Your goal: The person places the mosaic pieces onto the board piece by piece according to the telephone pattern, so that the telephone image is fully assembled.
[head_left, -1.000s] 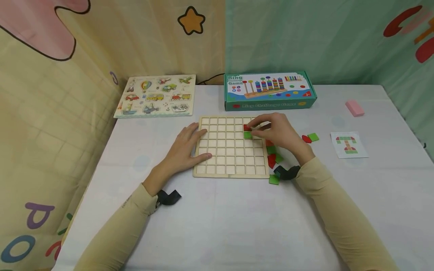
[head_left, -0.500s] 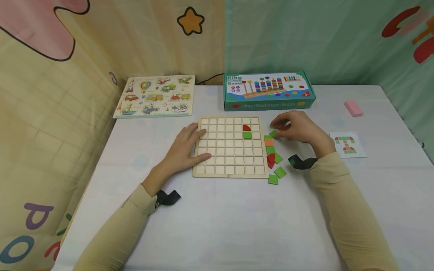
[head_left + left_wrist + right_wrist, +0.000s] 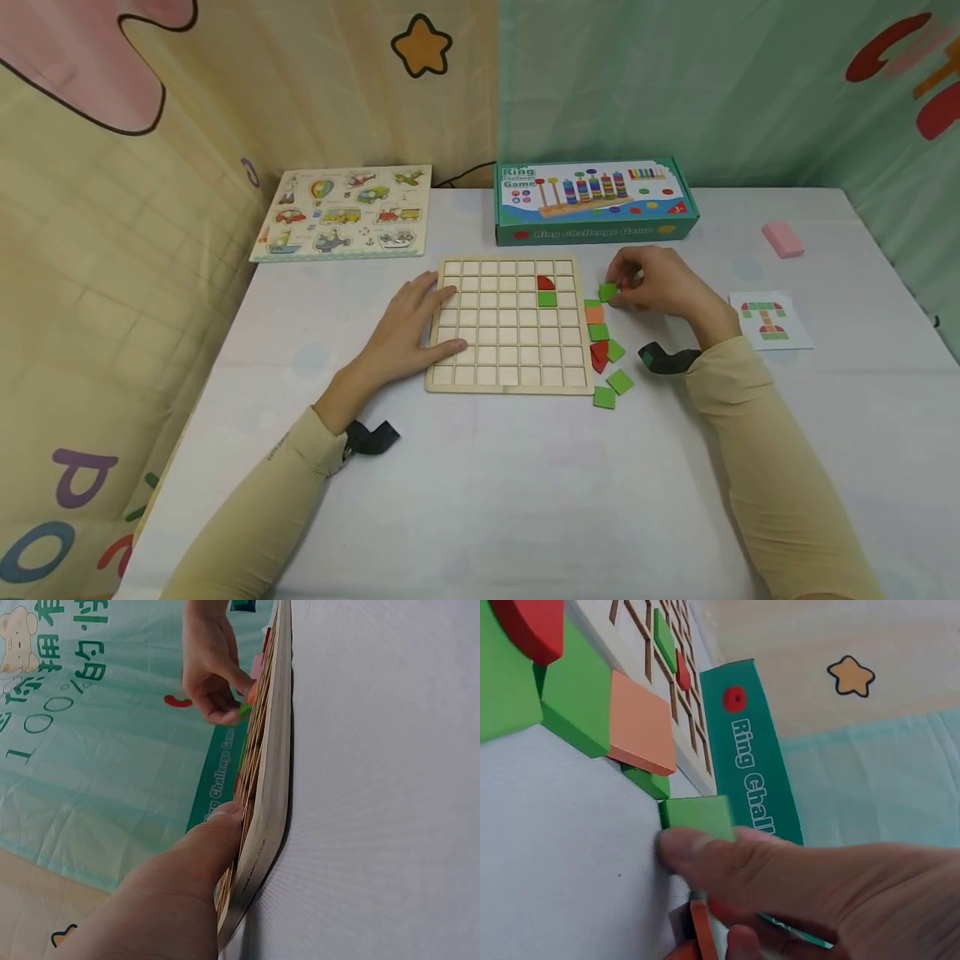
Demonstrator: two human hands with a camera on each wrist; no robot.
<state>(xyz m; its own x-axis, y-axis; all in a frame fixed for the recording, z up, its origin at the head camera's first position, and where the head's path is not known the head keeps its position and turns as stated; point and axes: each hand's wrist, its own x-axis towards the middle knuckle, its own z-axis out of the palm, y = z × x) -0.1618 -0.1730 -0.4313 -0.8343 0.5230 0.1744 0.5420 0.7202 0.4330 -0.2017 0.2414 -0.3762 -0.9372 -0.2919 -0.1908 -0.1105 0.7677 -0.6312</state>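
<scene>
A wooden grid board [image 3: 510, 389] lies on the table, with a red quarter-round tile [image 3: 545, 283] and a green square tile [image 3: 547, 299] in its upper right cells. My left hand [image 3: 405, 329] rests on the board's left edge, fingers spread; the left wrist view shows its thumb [image 3: 199, 851] lying on the rim. Right of the board, my right hand [image 3: 656, 283] pinches another green square tile [image 3: 701, 814] between thumb and fingers, tilted up. Orange-red pieces [image 3: 701, 930] show below the thumb in the right wrist view, partly hidden by the hand.
Beside the board's right edge lie an orange tile [image 3: 594, 315], red tiles [image 3: 600, 357] and several green tiles [image 3: 619, 382]. A pattern card [image 3: 770, 320] and a pink block [image 3: 783, 240] are farther right. A game box [image 3: 596, 204] and a picture puzzle [image 3: 341, 212] stand behind.
My right hand has left the red tile in the grid, moved right to the loose pieces and lifted a green square tile there. The left hand has stayed on the board.
</scene>
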